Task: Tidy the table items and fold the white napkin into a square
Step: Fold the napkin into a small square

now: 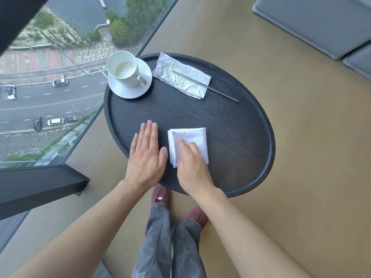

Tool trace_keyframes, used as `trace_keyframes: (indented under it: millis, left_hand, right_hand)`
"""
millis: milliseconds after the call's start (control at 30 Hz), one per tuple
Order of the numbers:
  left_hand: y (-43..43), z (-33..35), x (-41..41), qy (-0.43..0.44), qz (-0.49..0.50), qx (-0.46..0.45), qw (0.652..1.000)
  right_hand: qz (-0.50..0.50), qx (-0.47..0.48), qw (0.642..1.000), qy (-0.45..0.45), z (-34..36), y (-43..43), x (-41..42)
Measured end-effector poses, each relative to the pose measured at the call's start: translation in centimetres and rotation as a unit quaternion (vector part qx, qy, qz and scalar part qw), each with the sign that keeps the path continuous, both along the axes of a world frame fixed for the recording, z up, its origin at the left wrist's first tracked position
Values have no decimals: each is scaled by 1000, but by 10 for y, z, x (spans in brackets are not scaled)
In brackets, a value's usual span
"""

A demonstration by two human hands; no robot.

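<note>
A white napkin (194,138), folded into a rough square, lies near the front of the round black table (230,137). My right hand (192,165) lies flat on its lower left part, fingers blurred, covering that corner. My left hand (146,155) rests flat on the bare tabletop just left of the napkin, fingers together, holding nothing. At the far left of the table a white cup (124,68) stands on a white saucer (136,91). A crinkled white wrapper (180,77) lies at the back with a thin metal stick (222,94) across it.
A glass wall (60,87) runs along the left, close to the table's edge. A dark ledge (40,187) juts out at the lower left. Grey cushions (313,23) sit at the upper right. My legs and red shoes (160,195) stand below the table's front rim.
</note>
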State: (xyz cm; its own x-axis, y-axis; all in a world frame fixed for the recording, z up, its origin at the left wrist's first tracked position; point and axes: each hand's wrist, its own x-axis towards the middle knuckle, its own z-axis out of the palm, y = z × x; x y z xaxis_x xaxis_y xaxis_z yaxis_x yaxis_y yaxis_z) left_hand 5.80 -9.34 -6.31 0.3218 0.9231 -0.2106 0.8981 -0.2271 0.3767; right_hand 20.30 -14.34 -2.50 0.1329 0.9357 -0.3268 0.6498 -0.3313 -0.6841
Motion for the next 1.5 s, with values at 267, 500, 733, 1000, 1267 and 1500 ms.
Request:
trace_keyframes:
  millis: [267,500,733,1000,1267,1500]
  left_hand:
    - [-22,15,53,0,-102,73,992]
    - [-14,-15,44,55,-126,47,989]
    - [0,-3,39,74,-170,61,981]
    - [44,28,46,127,-244,36,961]
    - [92,58,31,23,-177,-205,962]
    - [109,61,35,-283,41,-136,949]
  right_hand:
    - [78,78,968,-226,-14,-1,49]
    - [168,6,947,-275,-32,1,65]
    - [203,6,918,-341,-17,16,65]
    - [244,-59,916,-314,16,57,64]
    - [143,-176,974,8,32,67,76]
    - [-128,-119,975,137,27,102,58]
